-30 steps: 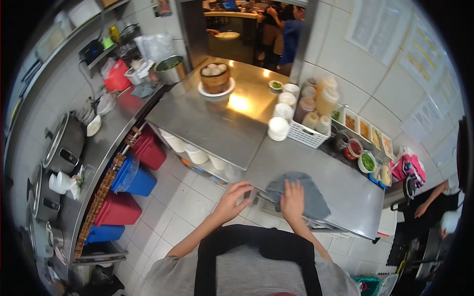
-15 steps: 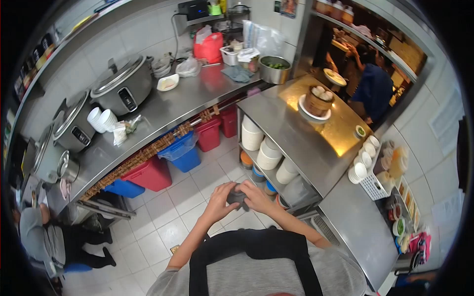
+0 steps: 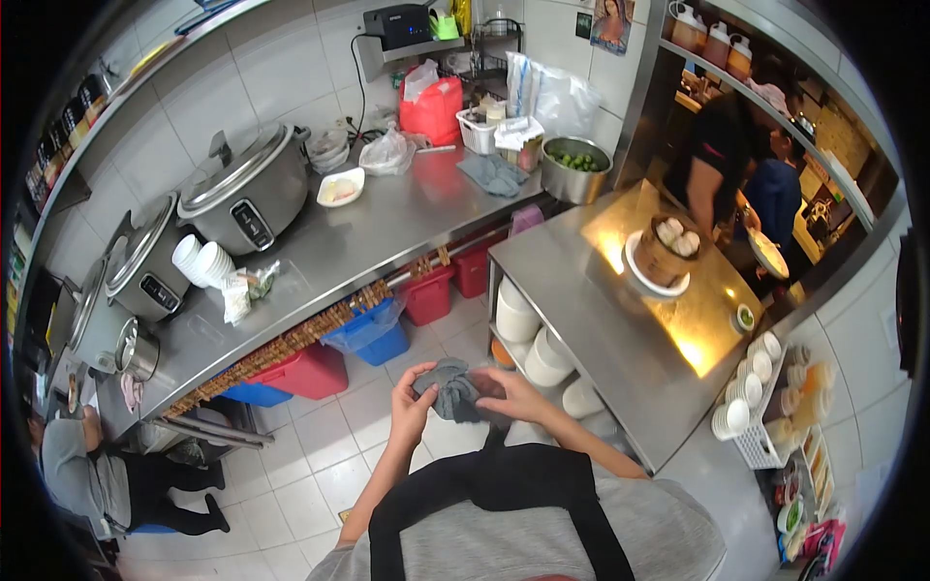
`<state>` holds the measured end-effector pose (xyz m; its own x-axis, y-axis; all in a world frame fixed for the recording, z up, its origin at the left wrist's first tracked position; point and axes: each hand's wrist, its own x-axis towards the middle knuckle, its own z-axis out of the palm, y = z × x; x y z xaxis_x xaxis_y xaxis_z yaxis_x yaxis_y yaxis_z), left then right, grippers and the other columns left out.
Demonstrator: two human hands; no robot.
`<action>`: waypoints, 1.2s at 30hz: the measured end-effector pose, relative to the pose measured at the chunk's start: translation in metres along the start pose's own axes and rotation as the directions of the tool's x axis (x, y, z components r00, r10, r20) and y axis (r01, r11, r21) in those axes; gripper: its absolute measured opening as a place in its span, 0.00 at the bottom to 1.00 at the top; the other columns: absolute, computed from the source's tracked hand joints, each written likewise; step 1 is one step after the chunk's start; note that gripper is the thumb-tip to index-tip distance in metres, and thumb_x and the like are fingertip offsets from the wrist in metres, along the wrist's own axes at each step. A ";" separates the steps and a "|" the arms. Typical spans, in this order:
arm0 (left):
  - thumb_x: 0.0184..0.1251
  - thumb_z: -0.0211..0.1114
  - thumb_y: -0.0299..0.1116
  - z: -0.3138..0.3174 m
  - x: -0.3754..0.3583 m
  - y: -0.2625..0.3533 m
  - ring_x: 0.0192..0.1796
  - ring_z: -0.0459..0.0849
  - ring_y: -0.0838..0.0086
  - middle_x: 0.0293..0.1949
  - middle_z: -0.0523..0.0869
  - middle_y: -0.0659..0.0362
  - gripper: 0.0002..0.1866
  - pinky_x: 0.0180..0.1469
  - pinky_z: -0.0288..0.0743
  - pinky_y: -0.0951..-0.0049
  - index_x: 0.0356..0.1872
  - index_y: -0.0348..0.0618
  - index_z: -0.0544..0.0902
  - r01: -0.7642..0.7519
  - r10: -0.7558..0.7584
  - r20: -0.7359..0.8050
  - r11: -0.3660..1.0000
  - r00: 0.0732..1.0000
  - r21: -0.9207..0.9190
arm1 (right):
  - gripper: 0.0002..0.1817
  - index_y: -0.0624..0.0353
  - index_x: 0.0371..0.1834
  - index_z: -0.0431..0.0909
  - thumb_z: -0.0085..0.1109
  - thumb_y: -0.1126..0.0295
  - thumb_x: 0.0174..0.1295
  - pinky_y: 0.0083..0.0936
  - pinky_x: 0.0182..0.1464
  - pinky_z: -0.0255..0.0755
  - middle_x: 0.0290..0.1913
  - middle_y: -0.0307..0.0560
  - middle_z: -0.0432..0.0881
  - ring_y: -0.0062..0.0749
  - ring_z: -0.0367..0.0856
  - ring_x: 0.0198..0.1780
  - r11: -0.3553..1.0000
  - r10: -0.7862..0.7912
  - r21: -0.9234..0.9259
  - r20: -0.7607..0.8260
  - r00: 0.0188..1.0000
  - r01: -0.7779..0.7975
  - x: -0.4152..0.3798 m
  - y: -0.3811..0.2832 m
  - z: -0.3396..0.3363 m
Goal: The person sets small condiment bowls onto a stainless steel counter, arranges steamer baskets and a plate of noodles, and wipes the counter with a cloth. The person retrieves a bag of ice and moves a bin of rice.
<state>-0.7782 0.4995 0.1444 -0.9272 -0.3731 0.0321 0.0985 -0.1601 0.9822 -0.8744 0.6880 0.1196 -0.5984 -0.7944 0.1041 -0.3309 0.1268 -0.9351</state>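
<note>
A crumpled grey cloth (image 3: 453,389) is held in front of my chest, above the tiled floor. My left hand (image 3: 411,399) grips its left side, thumb on top. On the opposite side, my right hand (image 3: 513,395) has its fingers and thumb closed at the cloth's edge. The cloth bunches up between them, and a part of it hangs down. Closest to my right hand is the metal counter (image 3: 572,281), with stacked white containers (image 3: 550,356) on the shelf below.
A bamboo steamer (image 3: 668,254) with white buns stands on a plate on the counter. At the pass opening is a person in dark clothing (image 3: 717,155). Rice cookers (image 3: 242,198) line the left worktop; bins (image 3: 373,334) stand beneath. Another person (image 3: 87,470) is at far left.
The grey cloth, mostly covered by my hands before, is now more spread out and visible. My hands have moved slightly apart. A dark-clothed person has come to the pass opening. My view has shifted.
</note>
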 end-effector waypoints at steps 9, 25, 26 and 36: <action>0.57 0.59 0.20 0.061 0.143 0.044 0.33 0.75 0.87 0.38 0.80 0.64 0.19 0.35 0.68 0.86 0.52 0.40 0.75 -0.123 0.125 0.101 0.992 0.987 -0.032 | 0.13 0.64 0.32 0.73 0.64 0.68 0.50 0.30 0.34 0.67 0.29 0.46 0.73 0.33 0.72 0.31 0.974 -0.175 -0.167 -0.130 0.976 0.152 0.107 0.049 -0.105; 0.51 0.65 0.26 0.081 0.295 -0.007 0.64 0.66 0.65 0.60 0.70 0.50 0.40 0.64 0.57 0.69 0.67 0.40 0.56 -0.275 0.177 0.326 0.919 0.929 0.283 | 0.14 0.68 0.46 0.74 0.57 0.74 0.57 0.22 0.50 0.66 0.42 0.46 0.78 0.29 0.74 0.45 0.945 -0.042 0.287 -0.369 0.929 0.157 0.214 0.007 -0.181; 0.52 0.61 0.23 0.072 0.312 -0.013 0.63 0.68 0.66 0.58 0.71 0.51 0.36 0.64 0.58 0.70 0.66 0.41 0.60 -0.279 0.210 0.294 0.935 0.933 0.220 | 0.16 0.68 0.50 0.72 0.56 0.74 0.58 0.22 0.52 0.66 0.46 0.47 0.78 0.30 0.74 0.48 0.944 -0.019 0.300 -0.362 0.932 0.136 0.221 0.009 -0.185; 0.55 0.61 0.36 -0.096 0.548 -0.014 0.63 0.62 0.43 0.64 0.59 0.40 0.36 0.63 0.60 0.56 0.65 0.44 0.57 -0.210 0.440 -0.015 0.458 0.898 0.864 | 0.17 0.66 0.54 0.70 0.52 0.75 0.62 0.22 0.54 0.66 0.50 0.47 0.77 0.26 0.75 0.49 0.938 0.136 0.345 -0.438 0.889 0.027 0.282 0.052 -0.190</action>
<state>-1.2529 0.2096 0.1301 -0.7840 -0.4193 0.4578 -0.0726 0.7942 0.6032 -1.1993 0.5833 0.1647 -0.8963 -0.4286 0.1137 -0.0744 -0.1075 -0.9914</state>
